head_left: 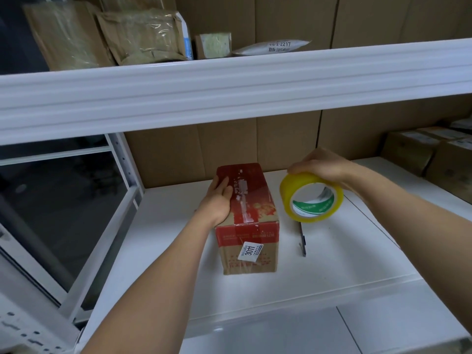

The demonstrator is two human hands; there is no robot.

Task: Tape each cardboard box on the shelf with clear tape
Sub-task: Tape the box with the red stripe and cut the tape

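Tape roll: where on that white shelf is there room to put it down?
Bare shelf lies to the right of the pen-like tool, toward the front edge. Another bare patch lies left of the red box, by the white post. Between the box and the tool it is narrow. The far right is crowded with brown boxes. The right hand grips the tape roll.

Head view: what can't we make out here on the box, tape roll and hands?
- Right hand: fingertips hidden behind the tape roll; no pulled-out tape end is visible.
- Red box: left side covered by the left hand; far end faces away.
- Box print, and small text on its 3011 label: too blurred to read.
- Dark slim tool on the shelf: top end hidden by the roll, type unclear.
- Boxes at right: cut off by the frame edge.
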